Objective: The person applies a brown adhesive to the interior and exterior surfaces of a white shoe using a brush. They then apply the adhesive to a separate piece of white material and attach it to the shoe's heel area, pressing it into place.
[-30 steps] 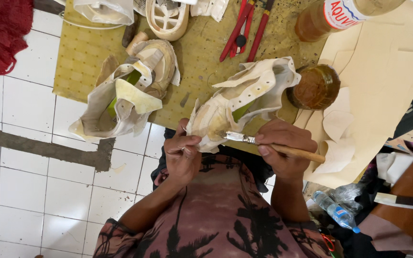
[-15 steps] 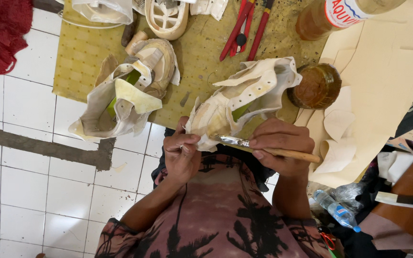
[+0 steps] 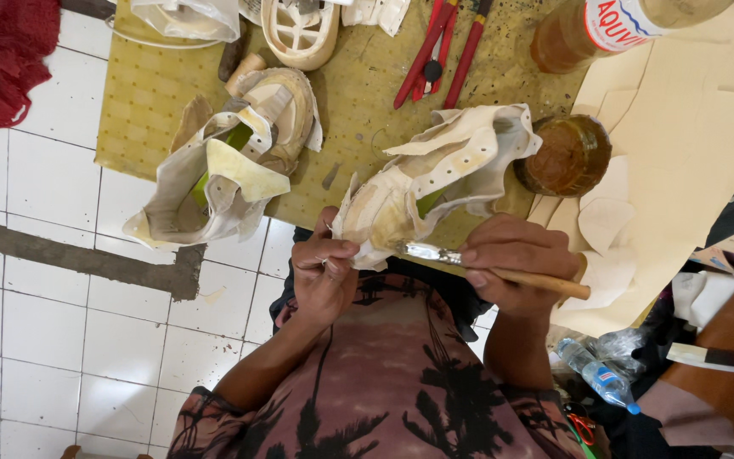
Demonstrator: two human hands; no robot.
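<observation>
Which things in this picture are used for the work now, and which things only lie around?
In use:
left hand gripping the cream shoe upper
right hand holding the brush against it
open glue jar beside the upper

Lying about:
second shoe upper
red pliers
red cloth
plastic bottle

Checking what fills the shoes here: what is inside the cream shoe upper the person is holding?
A green form shows through the opening of the shoe upper. The cream material covers the rest of the inside.
</observation>
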